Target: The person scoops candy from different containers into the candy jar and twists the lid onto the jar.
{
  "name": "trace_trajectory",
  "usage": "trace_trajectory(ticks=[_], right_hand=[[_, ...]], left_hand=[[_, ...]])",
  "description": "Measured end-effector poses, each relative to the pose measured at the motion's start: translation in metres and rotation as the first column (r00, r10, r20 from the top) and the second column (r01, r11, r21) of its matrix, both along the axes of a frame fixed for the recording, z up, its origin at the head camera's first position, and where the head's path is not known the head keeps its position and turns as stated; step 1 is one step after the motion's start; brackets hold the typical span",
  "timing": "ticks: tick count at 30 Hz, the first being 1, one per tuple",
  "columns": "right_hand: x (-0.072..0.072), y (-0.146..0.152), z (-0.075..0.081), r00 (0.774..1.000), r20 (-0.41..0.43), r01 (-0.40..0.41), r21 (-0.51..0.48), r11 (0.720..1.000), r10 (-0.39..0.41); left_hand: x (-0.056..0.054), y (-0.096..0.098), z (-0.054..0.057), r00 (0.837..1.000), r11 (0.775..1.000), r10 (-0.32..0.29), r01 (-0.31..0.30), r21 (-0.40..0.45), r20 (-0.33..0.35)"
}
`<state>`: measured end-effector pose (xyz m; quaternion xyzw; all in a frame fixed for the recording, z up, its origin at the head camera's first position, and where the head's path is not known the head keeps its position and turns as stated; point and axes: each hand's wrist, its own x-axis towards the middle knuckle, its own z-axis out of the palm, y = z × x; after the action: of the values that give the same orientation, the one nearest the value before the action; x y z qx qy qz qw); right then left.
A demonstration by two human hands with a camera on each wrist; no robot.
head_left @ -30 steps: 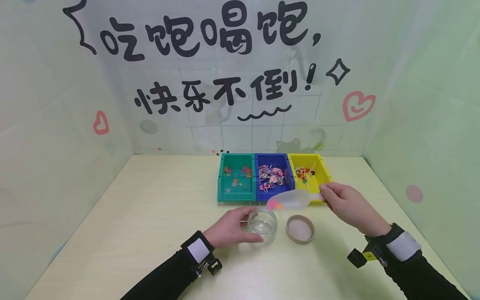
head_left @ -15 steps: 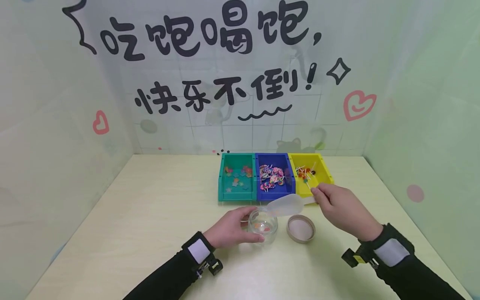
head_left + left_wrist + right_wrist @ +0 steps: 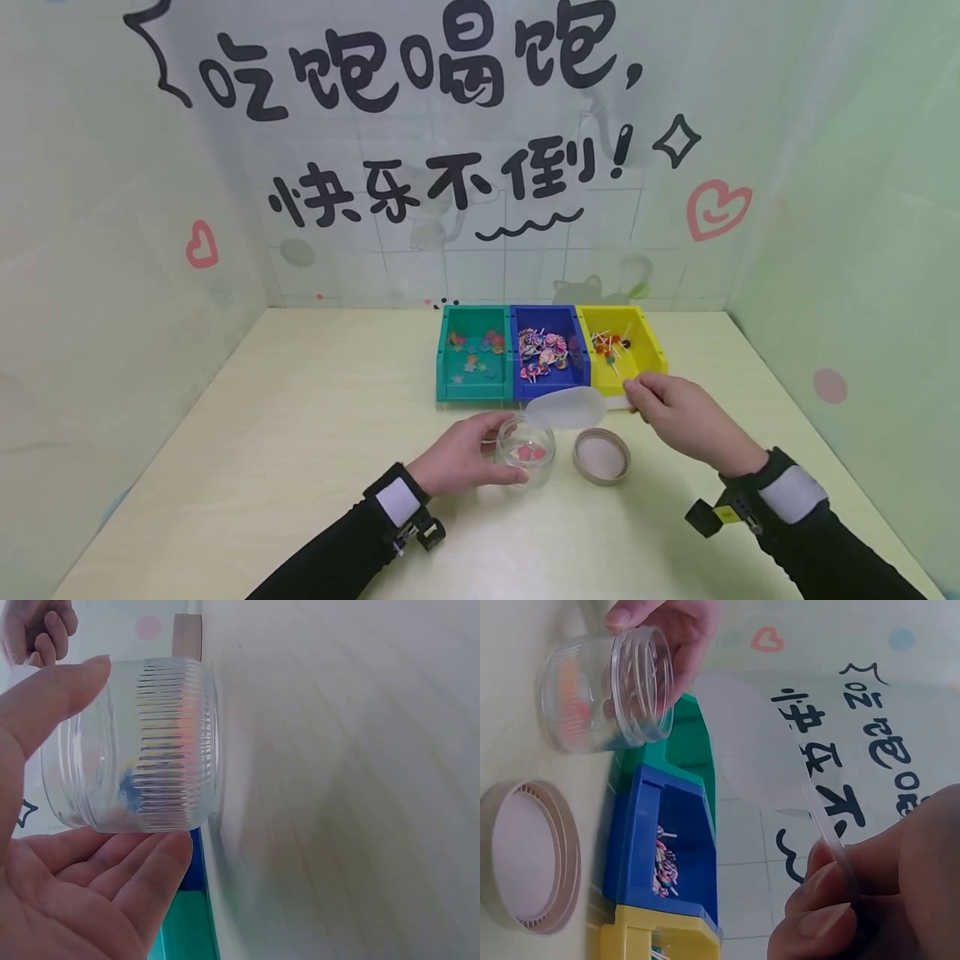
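Observation:
My left hand (image 3: 468, 457) curls round the side of a clear glass jar (image 3: 161, 750) that stands upright on the table, its thumb and fingers on opposite sides. A few pink and orange pieces (image 3: 530, 452) lie at the jar's bottom. In my right hand (image 3: 693, 419) the handle of a translucent white scoop (image 3: 566, 408) is pinched between thumb and fingers. The scoop's tip hangs over the jar's mouth, and no pieces show in its bowl. Beside the jar, a round lid (image 3: 602, 457) lies with its inside up.
Behind the jar stand three joined bins: a green bin (image 3: 474, 392) with small star-like pieces, a blue bin (image 3: 634, 836) with swirly mini lollipops, and a yellow bin (image 3: 647, 358) with small lollipop-like sticks. Printed curtains enclose the table at the back and sides.
The scoop has moved left over the jar and tipped. The pink and orange pieces that were in it now lie in the jar. My left hand keeps its place.

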<state>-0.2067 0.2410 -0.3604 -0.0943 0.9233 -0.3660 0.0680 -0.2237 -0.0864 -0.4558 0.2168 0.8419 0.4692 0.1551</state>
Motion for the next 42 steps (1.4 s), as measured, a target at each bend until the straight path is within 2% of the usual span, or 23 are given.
trace_trajectory(ticks=[5,9,14,19,23,26,30,35,39,42], right_hand=[[-0.006,0.007,-0.004,0.985,0.167,-0.017,-0.196,0.980,0.051],[-0.008,0.013,-0.004,0.963,0.247,-0.028,-0.311,0.950,0.109],[-0.010,0.020,-0.006,0.943,0.274,-0.050,-0.440,0.897,0.187],[-0.012,0.023,-0.008,0.929,0.248,-0.100,-0.547,0.831,0.275],[-0.014,0.021,-0.007,0.924,0.226,-0.126,-0.581,0.804,0.309],[-0.014,0.019,-0.004,0.928,0.221,-0.116,-0.593,0.797,0.300],[-0.014,0.017,-0.001,0.943,0.212,-0.086,-0.591,0.802,0.257],[-0.013,0.018,0.005,0.967,0.175,-0.044,-0.594,0.803,0.183],[-0.014,0.019,0.011,0.976,0.158,-0.019,-0.620,0.785,0.149],[-0.015,0.020,0.013,0.979,0.156,-0.001,-0.635,0.772,0.130]], left_hand=[[0.001,-0.002,0.000,1.000,1.000,0.002,-0.002,0.007,-0.020],[0.000,-0.003,0.001,1.000,1.000,-0.003,0.003,0.011,-0.014],[-0.002,-0.007,0.003,1.000,1.000,-0.009,0.009,0.002,0.002],[-0.005,-0.013,0.009,1.000,1.000,0.004,-0.004,0.021,-0.006],[-0.007,-0.016,0.014,1.000,0.999,0.017,-0.016,0.028,-0.023],[-0.008,-0.018,0.018,0.999,0.999,0.033,-0.032,0.029,-0.038],[-0.009,-0.020,0.022,0.993,0.997,0.069,-0.065,0.042,-0.092],[-0.012,-0.021,0.027,0.975,0.988,0.148,-0.138,0.070,-0.165],[-0.016,-0.023,0.031,0.958,0.977,0.206,-0.191,0.090,-0.201],[-0.020,-0.027,0.032,0.950,0.974,0.222,-0.206,0.096,-0.218]])
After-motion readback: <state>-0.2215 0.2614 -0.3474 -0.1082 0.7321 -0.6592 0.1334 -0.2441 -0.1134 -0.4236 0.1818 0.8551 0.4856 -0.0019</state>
